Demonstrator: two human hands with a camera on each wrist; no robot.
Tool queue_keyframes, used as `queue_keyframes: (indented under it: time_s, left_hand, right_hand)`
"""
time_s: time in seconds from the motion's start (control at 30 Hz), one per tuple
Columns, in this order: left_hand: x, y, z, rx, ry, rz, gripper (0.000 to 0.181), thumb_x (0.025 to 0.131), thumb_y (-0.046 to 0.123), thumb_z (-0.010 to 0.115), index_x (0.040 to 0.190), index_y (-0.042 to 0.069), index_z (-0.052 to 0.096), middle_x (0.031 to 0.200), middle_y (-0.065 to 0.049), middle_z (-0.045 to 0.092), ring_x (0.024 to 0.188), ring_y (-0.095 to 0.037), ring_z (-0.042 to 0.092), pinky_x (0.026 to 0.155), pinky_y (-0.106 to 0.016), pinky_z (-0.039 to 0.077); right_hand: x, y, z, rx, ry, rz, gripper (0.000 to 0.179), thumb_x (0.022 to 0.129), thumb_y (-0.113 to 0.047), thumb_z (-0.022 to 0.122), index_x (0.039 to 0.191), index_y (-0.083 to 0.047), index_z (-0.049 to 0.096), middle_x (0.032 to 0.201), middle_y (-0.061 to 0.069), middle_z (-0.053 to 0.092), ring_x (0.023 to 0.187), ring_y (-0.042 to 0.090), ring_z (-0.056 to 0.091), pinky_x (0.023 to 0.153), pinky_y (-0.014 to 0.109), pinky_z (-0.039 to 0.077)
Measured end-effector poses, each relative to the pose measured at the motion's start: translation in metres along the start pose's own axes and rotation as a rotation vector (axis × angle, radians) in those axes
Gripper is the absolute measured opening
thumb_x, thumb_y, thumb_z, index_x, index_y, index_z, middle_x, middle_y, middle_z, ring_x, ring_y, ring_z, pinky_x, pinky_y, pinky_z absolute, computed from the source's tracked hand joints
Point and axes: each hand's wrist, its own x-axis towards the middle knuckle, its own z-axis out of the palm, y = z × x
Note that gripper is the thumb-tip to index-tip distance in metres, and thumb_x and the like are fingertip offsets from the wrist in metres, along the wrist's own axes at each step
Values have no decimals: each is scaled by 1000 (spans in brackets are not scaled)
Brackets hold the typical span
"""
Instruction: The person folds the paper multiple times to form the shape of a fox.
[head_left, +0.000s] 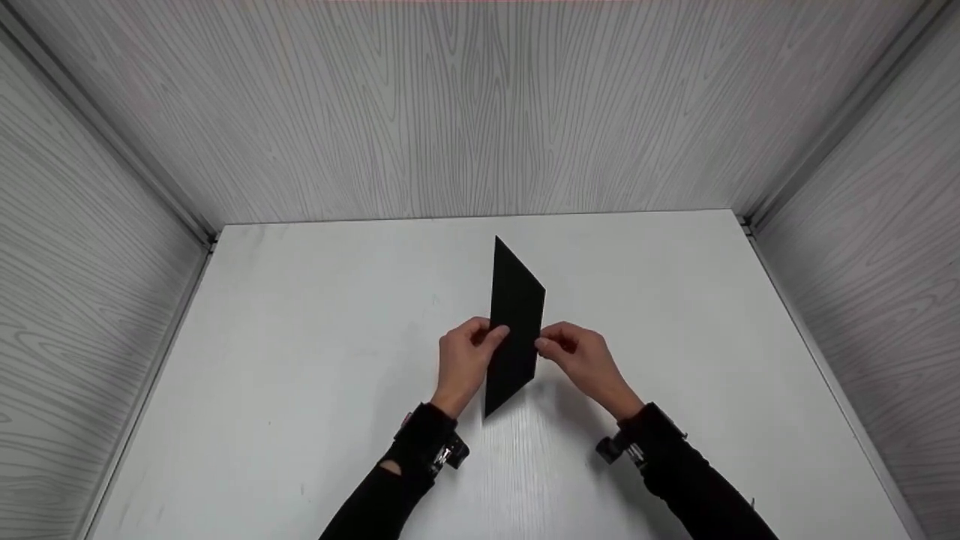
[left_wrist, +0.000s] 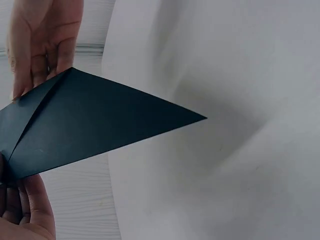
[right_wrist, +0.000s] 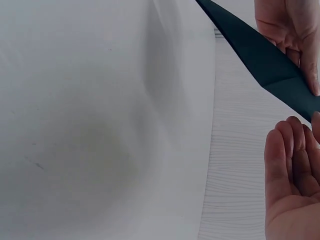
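Note:
A dark sheet of folded paper (head_left: 516, 322) is held up on edge above the white table, between both hands. My left hand (head_left: 463, 360) pinches its left edge, the thumb lying on the near face. At the right edge, my right hand (head_left: 589, 364) pinches the paper between thumb and fingertips. In the left wrist view the folded paper (left_wrist: 110, 115) looks dark teal and tapers to a sharp point, with a folded flap near the fingers. The right wrist view shows the paper (right_wrist: 255, 50) at a slant, with a crease across it; the right hand (right_wrist: 295, 170) is below it.
The white tabletop (head_left: 300, 337) carries soft shadows of the hands and paper. Grey wood-grain panels stand at the back (head_left: 465, 112), left (head_left: 82, 247) and right (head_left: 870, 225). Each wrist wears a black band with a small camera.

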Motion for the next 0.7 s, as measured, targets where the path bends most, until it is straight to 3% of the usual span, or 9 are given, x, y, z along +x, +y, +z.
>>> queue_keyframes:
  time_s: [0.23, 0.7]
  left_hand:
    - [-2, 0, 2, 35, -21, 46, 22, 98, 27, 74, 90, 7, 73, 76, 3, 63, 71, -11, 55, 67, -26, 45]
    - [-3, -2, 3, 57, -59, 33, 20, 97, 25, 75, 89, 7, 73, 76, 2, 63, 70, -11, 54, 66, -26, 44]
  right_hand:
    - [1, -1, -3, -25, 1, -6, 8, 101, -15, 69, 97, -8, 72, 85, 0, 70, 79, 14, 66, 71, 25, 52]
    - [6, -10, -5, -5, 61, 17, 9, 100, -13, 71, 98, -5, 73, 87, 4, 73, 81, 14, 68, 74, 24, 54]
